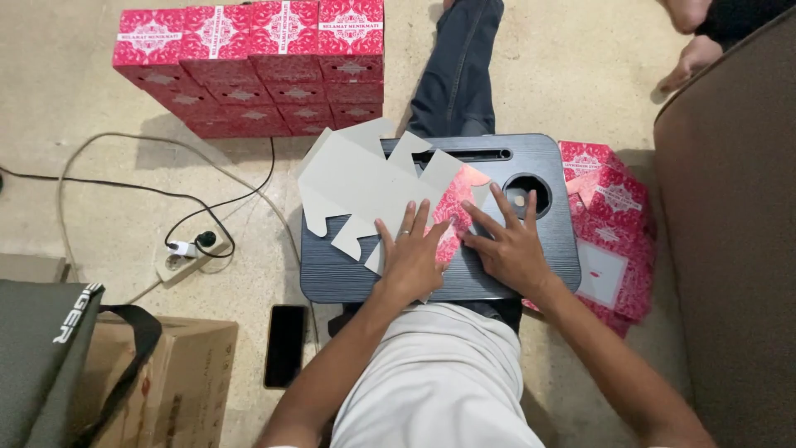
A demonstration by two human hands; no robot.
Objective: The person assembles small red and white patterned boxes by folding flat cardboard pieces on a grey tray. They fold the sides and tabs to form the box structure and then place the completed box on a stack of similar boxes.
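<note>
Left hand flat on unfolded box blank, fingers spread, pressing panel near fold. Right hand flat just beside, fingers spread over red patterned flap. Blank lies grey side up on black lap-desk surface, far-left part overhanging edge. Round cup hole far right in surface. Stack of flat red blanks on floor right of surface. Assembled red boxes stacked far left. Power strip with cables left; black phone on floor near left.
</note>
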